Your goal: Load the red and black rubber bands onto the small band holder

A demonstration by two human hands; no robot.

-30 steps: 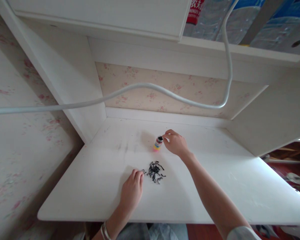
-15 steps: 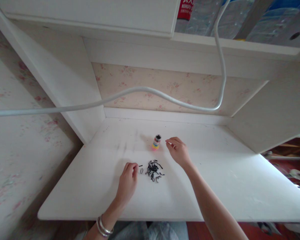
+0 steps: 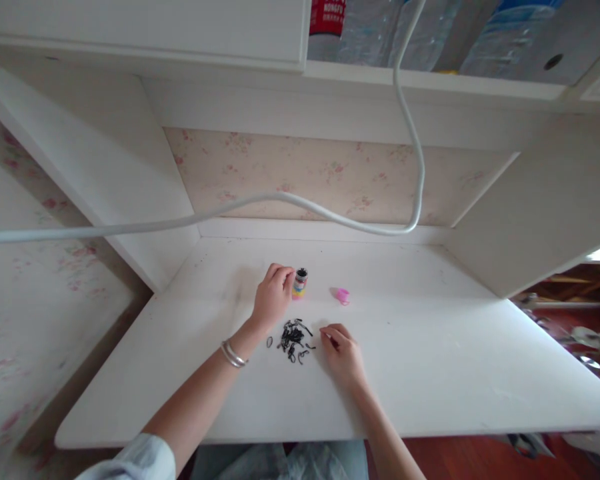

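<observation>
A small jar (image 3: pixel 300 285) with a colourful label and dark contents at its mouth stands upright on the white table. My left hand (image 3: pixel 275 293), with a silver bracelet at the wrist, is beside the jar's left side, fingertips pinched near its rim; what they hold is too small to tell. Below the jar lies a pile of small black bands (image 3: pixel 293 339), with a loose band (image 3: pixel 269 342) to its left. My right hand (image 3: pixel 341 350) is low over the table just right of the pile, its thumb and fingers pinched together, with their contents hidden.
A pink cap-like piece (image 3: pixel 343 296) lies right of the jar. A pale cable (image 3: pixel 300 202) hangs across the view above the white table (image 3: pixel 430 373). Shelves with plastic bottles are overhead, and side panels flank the table.
My left hand has moved up from beside the pile to the jar. My right hand has dropped from beside the jar to the pile, uncovering the pink piece. The view has shifted slightly.
</observation>
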